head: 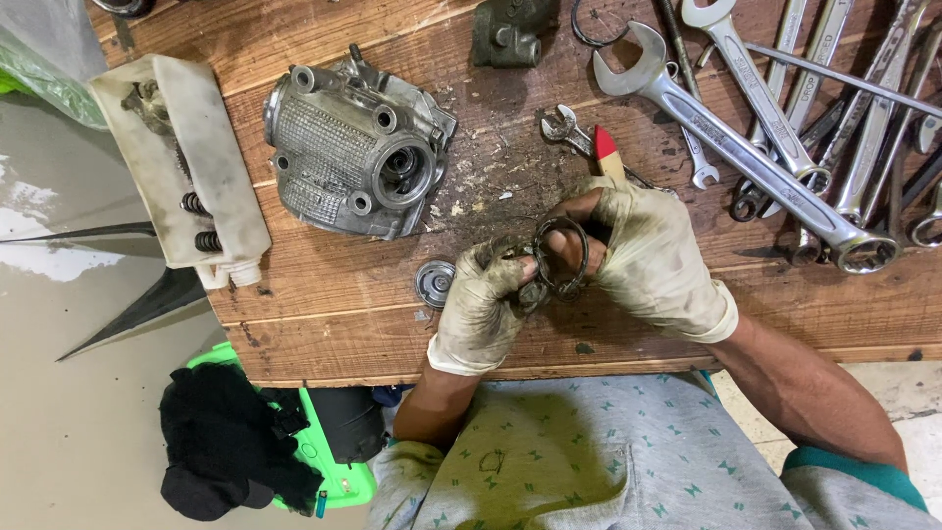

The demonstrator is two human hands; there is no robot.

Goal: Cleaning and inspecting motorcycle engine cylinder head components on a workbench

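Observation:
Both my hands wear dirty pale gloves and meet over the front of the wooden workbench [324, 314]. My left hand [483, 304] grips a small dark metal part against a round metal ring [561, 257]. My right hand [648, 257] pinches the same ring from the right and also holds a tool with a red and cream handle [606, 152], which sticks up past the fingers. A grey metal engine cylinder head [355, 149] lies to the upper left of the hands. A small round metal disc [434, 283] rests on the bench just left of my left hand.
Several chrome spanners [756, 147] lie spread over the right of the bench. A dirty white plastic tray [182, 162] with springs sits at the left edge. A dark cast part [508, 31] lies at the back. A green crate [339, 471] and black cloth [231, 442] are on the floor.

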